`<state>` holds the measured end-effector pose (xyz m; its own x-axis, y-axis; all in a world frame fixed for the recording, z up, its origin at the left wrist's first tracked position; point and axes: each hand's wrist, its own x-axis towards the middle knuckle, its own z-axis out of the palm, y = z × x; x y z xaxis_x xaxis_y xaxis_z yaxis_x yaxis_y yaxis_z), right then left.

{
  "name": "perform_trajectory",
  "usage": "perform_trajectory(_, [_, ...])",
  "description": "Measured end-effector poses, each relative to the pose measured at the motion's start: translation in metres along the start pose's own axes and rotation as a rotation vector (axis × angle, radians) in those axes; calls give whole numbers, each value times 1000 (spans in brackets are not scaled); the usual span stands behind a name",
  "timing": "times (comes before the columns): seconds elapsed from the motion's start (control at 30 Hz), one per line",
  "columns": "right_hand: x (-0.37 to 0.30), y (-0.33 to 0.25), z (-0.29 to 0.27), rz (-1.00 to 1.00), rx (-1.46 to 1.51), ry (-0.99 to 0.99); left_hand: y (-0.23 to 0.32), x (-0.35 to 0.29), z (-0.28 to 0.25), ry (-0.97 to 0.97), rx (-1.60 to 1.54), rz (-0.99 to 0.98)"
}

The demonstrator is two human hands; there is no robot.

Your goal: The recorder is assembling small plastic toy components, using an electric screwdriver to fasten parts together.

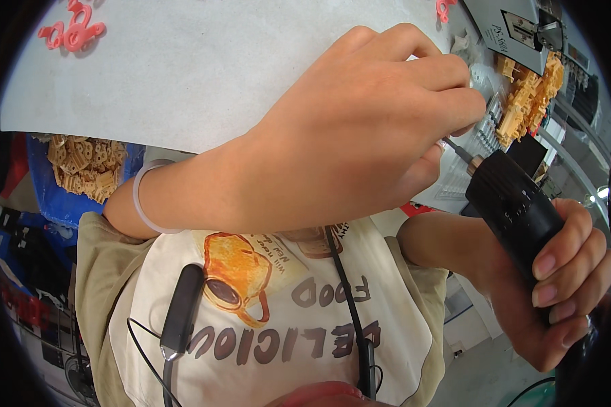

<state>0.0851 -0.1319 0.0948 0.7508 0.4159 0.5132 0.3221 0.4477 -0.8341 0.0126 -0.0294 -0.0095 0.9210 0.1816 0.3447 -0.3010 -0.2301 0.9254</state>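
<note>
My left hand (380, 115) reaches across to the right above the grey-white table, its fingers curled together. Whatever is between those fingertips is hidden behind the hand. In my right hand (570, 278) is a black electric screwdriver (512, 203), gripped round its barrel and tilted up to the left. The thin metal bit (458, 150) of the screwdriver points at the curled fingers of my left hand, and its tip ends close to them. I cannot tell whether the tip touches anything.
Pink three-lobed plastic parts (75, 32) lie at the table's far left, another pink part (445, 9) at the far edge. A grey machine (499, 37) stands far right beside tan plastic parts (529, 98). A blue bin (58, 211) at left holds more tan parts (88, 163).
</note>
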Motion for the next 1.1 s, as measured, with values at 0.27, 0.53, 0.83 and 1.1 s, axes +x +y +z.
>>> perform_trajectory(0.27, [10, -14, -24, -93, 44, 37, 2, 6, -3, -17, 54, 29])
perform_trajectory(0.53, [3, -49, -42, -72, 30, 20, 2, 8, -18, -67, 268, 227])
perform_trajectory(0.83, [-33, -40, -66, -95, -114, 169, 36, 5, -26, -320, 867, 301])
perform_trajectory(1.1, [-38, -47, -76, -85, -182, 270, 43, 68, -208, 535, 1388, -107])
